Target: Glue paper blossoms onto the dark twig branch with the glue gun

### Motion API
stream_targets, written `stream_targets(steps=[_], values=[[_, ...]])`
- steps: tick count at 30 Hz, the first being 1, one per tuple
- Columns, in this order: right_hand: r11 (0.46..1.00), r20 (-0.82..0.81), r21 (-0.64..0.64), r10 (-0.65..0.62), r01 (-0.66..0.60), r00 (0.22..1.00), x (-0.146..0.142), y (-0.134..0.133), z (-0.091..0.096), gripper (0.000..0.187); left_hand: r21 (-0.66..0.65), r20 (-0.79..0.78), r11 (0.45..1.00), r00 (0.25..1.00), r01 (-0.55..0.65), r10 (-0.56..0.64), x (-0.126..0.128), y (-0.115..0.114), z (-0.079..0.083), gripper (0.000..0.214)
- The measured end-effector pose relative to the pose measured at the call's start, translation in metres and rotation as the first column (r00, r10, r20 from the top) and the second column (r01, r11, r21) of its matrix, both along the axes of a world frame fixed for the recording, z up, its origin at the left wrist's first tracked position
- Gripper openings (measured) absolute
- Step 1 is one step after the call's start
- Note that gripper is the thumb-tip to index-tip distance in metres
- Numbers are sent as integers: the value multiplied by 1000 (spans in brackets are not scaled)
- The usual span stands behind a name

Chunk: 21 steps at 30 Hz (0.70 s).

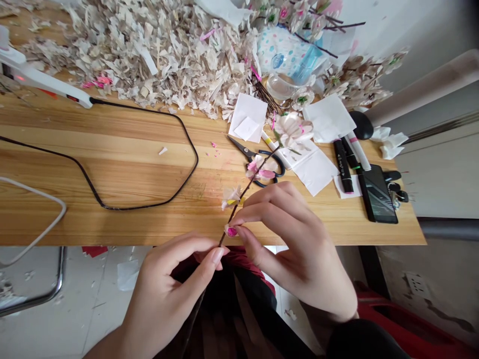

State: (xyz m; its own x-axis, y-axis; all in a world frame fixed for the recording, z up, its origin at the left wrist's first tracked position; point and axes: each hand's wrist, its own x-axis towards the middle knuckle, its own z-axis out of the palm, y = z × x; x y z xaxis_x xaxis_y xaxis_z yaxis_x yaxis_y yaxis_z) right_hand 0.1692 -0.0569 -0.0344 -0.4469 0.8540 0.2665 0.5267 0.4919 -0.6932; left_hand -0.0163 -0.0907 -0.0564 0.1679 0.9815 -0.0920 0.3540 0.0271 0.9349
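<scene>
A dark, thin flower branch (249, 183) slants up from my lap over the table edge. My left hand (179, 279) pinches it low down between thumb and fingers. My right hand (288, 244) has thumb and forefinger closed on a small pink bud (231, 231) against the stem. Further up the branch are a pale blossom with yellow (231, 197), a pink-and-white blossom (262, 168) and a large pale blossom (294, 130) at the tip. Scissors (243, 147) with black handles lie beneath the branch, partly covered by it.
A heap of pale petals (160, 55) fills the back of the wooden table (123, 174). A glue gun (48, 80) with a black cord lies at left. White paper pieces (316, 169), markers (343, 167) and a phone (379, 194) lie at right. Finished-looking blossom twigs (307, 20) are behind.
</scene>
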Motion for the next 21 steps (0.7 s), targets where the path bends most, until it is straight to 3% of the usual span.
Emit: stream_targets(steps=[6, 12, 16, 21], values=[[999, -3, -51, -19, 18, 1000, -1, -2, 1, 7, 0, 13, 1000, 1000, -3, 3, 0, -2, 1, 15], [992, -27, -94, -87, 84, 996, -1, -3, 1, 5, -197, 14, 980, 1000, 4, -1, -1, -2, -1, 17], [983, -56, -93, -162, 157, 985, 2, -5, 0, 5, -291, 71, 957, 997, 17, 4, -3, -4, -3, 19], [962, -97, -187, -220, 200, 971, 2, -11, -7, 3, -360, 141, 933, 988, -8, 63, -5, -4, -6, 19]])
